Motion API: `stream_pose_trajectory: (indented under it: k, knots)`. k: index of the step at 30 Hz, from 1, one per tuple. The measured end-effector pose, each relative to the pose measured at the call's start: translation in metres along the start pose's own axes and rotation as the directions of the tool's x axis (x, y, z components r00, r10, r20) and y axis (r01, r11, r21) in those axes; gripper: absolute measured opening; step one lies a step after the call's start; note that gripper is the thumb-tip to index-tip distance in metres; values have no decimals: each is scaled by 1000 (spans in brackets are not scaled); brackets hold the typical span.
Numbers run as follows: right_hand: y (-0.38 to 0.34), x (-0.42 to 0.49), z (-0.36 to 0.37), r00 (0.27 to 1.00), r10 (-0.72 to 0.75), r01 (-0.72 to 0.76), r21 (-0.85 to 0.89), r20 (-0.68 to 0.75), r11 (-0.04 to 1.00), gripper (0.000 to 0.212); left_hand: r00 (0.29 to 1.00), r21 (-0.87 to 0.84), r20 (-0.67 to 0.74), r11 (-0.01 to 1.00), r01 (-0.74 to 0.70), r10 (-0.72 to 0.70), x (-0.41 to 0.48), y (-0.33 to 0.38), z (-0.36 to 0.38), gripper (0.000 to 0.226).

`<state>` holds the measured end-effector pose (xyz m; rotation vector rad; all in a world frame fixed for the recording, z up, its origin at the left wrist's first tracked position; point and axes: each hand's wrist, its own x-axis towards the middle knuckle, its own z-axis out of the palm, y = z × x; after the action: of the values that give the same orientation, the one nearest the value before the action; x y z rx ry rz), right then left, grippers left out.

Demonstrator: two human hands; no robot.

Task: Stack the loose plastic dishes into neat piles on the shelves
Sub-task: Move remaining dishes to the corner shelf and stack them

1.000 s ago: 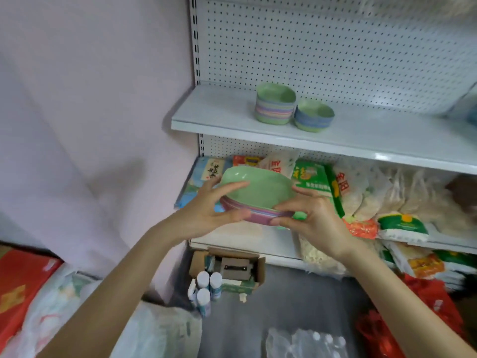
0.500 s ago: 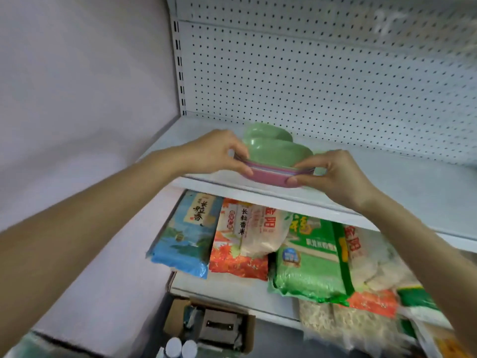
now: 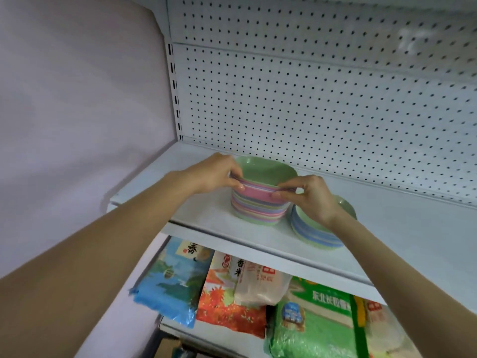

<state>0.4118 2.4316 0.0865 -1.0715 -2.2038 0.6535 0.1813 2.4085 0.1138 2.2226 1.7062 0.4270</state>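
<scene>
My left hand [image 3: 215, 174] and right hand [image 3: 311, 196] pinch the top dishes [image 3: 260, 188] onto the pile [image 3: 258, 209] on the shelf [image 3: 206, 215]. They seem light, stiff, slippery plastic; rims are likely the best hold.

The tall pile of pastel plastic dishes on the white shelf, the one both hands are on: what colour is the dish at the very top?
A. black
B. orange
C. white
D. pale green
D: the top dish of the tall pile of pastel plastic dishes shows a pale green inside, between the left hand and the right hand, which pinch the pile's upper edge.
</scene>
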Motion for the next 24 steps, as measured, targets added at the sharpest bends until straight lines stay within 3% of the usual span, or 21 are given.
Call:
stream_pose_trajectory:
  k: [3,6,13,17,21,24]
  knots:
    - [7,8,-2,1000,-6,7,-26,23,1000,8,999,46,32,999,13,-14,9,-3,2,20]
    - [12,13,-5,997,4,4,-96,83,995,12,994,199,105,979,-37,16,12,-7,14,29]
    - [7,30,-15,939,66,69,-371,338,926,58,976,386,215,915,-113,29,22,-8,13,61]
    - [7,36,-17,900,152,61,-463,409,884,63,970,449,242,883,-140,31,31,-6,14,73]
    - [12,40,-14,882,221,1,-470,417,882,58,975,395,222,914,-98,9,33,-9,19,70]
    - [10,46,-14,853,273,35,-570,445,821,60,974,505,224,853,-131,17,29,-3,22,68]
